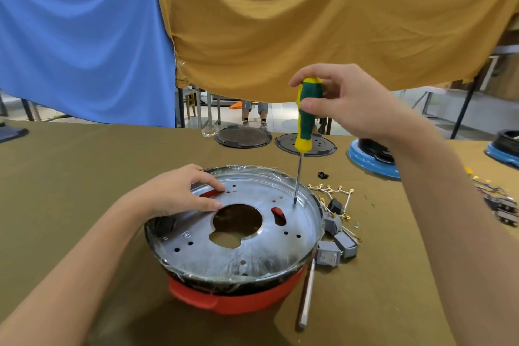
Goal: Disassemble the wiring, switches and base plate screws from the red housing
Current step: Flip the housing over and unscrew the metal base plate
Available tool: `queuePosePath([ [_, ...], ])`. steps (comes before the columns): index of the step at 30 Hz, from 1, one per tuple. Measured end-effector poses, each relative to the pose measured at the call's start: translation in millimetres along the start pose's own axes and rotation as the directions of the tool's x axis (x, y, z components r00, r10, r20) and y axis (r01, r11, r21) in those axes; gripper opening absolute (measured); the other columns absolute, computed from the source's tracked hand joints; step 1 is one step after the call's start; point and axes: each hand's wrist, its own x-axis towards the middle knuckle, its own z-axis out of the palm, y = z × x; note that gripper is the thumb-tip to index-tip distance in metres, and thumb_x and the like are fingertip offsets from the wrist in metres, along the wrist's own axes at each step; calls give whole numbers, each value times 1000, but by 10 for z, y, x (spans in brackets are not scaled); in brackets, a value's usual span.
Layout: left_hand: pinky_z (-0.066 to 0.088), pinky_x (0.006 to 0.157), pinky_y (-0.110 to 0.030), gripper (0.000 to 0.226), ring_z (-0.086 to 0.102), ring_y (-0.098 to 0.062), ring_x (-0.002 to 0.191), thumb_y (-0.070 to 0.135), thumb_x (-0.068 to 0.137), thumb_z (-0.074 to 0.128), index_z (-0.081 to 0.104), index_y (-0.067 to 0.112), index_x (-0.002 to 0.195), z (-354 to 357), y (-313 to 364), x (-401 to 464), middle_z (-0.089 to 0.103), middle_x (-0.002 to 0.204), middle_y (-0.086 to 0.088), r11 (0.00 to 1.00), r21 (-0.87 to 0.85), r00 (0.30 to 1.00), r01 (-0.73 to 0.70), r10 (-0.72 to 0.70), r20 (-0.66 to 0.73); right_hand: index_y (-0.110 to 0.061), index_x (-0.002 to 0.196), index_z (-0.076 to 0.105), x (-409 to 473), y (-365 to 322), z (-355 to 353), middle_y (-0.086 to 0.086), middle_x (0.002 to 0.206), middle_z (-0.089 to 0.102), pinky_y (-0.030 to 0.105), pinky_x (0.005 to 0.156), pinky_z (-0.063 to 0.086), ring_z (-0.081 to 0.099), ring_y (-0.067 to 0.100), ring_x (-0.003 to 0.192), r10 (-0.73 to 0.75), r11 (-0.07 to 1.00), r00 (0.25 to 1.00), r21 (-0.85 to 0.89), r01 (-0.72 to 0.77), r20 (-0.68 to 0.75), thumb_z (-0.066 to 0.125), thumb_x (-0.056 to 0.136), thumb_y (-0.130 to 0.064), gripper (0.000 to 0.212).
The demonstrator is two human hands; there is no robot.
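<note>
- the red housing (238, 299) is set upside down on the olive table cloth (84, 191), with the metal base plate (252, 247) facing up.
- the left hand (179, 194) is laid on the plate's far-left part, fingers loosely bent and pressing, nothing gripped.
- the green-and-yellow screwdriver (306, 118) is gripped upright by the right hand (351, 104); its tip is seated on the plate near the right rim.
- removed grey switches (337, 241) and gold-tipped wiring (334, 191) are lying just right of the housing.

Below the grip, the screwdriver (307, 118) has a glossy plastic handle and a bright steel shaft. Its tip meets the plate (252, 250), dull scuffed metal, in the smooth red plastic housing (233, 298). Matt olive cloth covers the tabletop (84, 166).
</note>
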Motion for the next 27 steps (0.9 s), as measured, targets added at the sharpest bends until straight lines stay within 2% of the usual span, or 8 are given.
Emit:
queuePosePath([
  [2,28,93,-26,36,38,-5,114,58,83,67,61,51,118,-4,5,-3,35,121,18,1000,-8,1000,3,-3,-3,-26,114,64,5,34,-2,2,100,64,34,82,59,66,25,90,57,997,998,55,-56,-18,63,96,-21,19],
  [5,29,94,-26,35,38,-5,115,57,84,67,61,51,118,-9,24,-12,34,122,19,1000,-14,1000,6,-6,0,-27,116,58,24,61,137,0,98,55,29,69,48,56,20,82,70,986,989,-138,-89,-132,61,94,-45,29],
  [10,29,93,-25,37,38,-5,114,57,84,67,61,50,120,-17,41,-36,34,124,18,1000,-2,1000,11,-11,0,-24,124,63,46,-29,276,4,103,47,27,77,36,48,20,88,8,953,955,-287,-96,-295,66,92,-46,40],
  [16,29,96,-25,37,37,-5,116,56,86,66,60,49,122,-25,66,-64,35,134,14,1000,7,1000,2,-2,8,-22,130,58,22,-76,129,1,114,63,36,91,55,63,18,100,37,997,992,-63,-44,-121,68,94,-18,38],
  [19,30,97,-26,37,37,-5,116,57,86,65,60,50,121,-29,79,-69,35,146,9,1000,14,1000,6,-6,11,-23,124,52,30,-79,105,-6,97,57,23,67,49,58,12,81,45,994,998,-94,-49,-44,60,97,-15,29],
  [21,30,97,-27,36,37,-6,116,58,85,65,59,51,121,-32,85,-73,35,149,8,1000,19,1000,12,-12,15,-23,116,54,34,-83,177,-7,89,51,23,61,41,49,9,70,33,985,993,-166,-52,-117,56,96,-22,19],
  [24,31,99,-28,36,40,-10,122,58,85,64,59,52,120,-34,91,-82,33,151,8,1000,24,1000,19,-19,14,-21,112,60,27,-110,296,2,99,46,28,77,45,49,16,82,19,974,970,-213,-72,-241,63,94,-45,30],
  [27,31,96,-27,37,39,-7,116,58,86,64,59,51,121,-33,87,-88,35,149,9,1000,25,1000,13,-13,8,-22,121,64,23,-162,347,5,104,49,28,85,42,47,19,93,-11,947,951,-307,-89,-309,65,94,-44,35],
])
